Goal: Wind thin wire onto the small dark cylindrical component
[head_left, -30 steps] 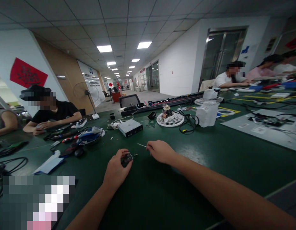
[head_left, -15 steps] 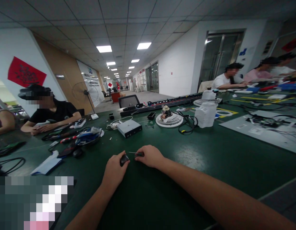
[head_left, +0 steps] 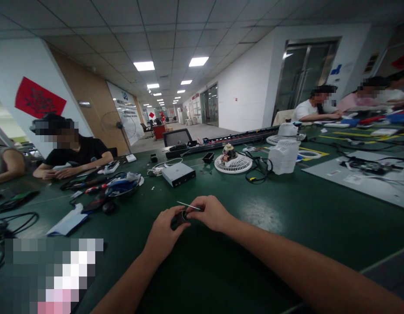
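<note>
In the middle of the table, my left hand is closed around a small dark round part, whose hollow end faces right. My right hand is beside it, its fingertips at the rim of that part. A thin screwdriver is pinched in my right hand, its metal shaft pointing left and slightly up above the dark part. The screwdriver's handle is mostly hidden by the fingers. Both hands are just above the green tabletop.
Ahead lie a silver disc drive, a small black tray, a white fan grille with motor and a white plastic housing. To the right is a grey panel. A bowl of tools and co-workers flank the table.
My hands have come together. The dark part in my left hand has turned its hollow end toward the right hand, and the screwdriver shaft has tilted upward over it.
</note>
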`<action>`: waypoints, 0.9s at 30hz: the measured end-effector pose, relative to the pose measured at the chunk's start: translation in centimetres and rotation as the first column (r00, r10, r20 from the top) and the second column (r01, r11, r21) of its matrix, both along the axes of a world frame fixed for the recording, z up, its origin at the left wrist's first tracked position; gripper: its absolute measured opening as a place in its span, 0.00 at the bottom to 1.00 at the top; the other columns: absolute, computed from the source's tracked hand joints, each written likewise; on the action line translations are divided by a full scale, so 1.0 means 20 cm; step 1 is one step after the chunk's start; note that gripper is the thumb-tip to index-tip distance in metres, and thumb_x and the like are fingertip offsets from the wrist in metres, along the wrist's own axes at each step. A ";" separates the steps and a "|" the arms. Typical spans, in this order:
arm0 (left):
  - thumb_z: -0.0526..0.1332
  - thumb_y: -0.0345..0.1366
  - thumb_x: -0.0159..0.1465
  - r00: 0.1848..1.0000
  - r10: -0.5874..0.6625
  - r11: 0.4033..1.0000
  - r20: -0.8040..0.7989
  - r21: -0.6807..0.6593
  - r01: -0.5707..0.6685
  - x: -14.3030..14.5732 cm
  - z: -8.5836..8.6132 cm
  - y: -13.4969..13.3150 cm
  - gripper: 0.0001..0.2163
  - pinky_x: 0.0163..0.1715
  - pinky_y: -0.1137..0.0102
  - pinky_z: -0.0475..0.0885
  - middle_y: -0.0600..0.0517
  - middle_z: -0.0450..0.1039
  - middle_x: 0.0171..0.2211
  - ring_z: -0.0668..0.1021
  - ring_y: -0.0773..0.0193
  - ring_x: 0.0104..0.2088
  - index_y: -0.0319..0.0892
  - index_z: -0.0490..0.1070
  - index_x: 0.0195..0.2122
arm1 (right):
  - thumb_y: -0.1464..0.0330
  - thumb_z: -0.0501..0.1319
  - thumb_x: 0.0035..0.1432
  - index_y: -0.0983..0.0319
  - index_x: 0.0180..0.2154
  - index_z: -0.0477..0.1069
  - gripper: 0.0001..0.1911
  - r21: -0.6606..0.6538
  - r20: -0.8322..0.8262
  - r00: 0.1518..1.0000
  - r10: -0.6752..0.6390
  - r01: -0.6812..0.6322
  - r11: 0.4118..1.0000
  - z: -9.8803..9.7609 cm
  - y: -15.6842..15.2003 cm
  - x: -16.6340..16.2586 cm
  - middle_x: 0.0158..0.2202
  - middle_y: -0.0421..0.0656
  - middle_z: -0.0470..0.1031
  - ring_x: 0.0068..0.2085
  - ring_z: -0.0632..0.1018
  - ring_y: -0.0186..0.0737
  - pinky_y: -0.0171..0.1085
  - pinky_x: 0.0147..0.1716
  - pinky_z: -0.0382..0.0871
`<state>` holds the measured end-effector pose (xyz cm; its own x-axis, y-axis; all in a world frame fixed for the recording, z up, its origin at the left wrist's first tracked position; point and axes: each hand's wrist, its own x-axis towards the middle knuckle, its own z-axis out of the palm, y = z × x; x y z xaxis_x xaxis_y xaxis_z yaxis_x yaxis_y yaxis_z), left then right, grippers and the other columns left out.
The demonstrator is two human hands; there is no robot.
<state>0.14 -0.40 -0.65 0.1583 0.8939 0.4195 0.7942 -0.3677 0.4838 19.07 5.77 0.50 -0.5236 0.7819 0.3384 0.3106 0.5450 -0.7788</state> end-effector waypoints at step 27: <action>0.65 0.35 0.58 0.999 -0.027 0.994 -0.041 0.102 0.031 -0.01 0.00 -0.01 0.09 0.41 0.63 0.74 0.52 0.78 0.39 0.79 0.58 0.39 0.46 0.73 0.41 | 0.72 0.60 0.55 0.63 0.40 0.68 0.09 -0.350 -0.060 0.998 -0.008 -0.013 0.937 -0.02 0.00 -0.04 0.28 0.38 0.73 0.27 0.72 0.32 0.31 0.25 0.62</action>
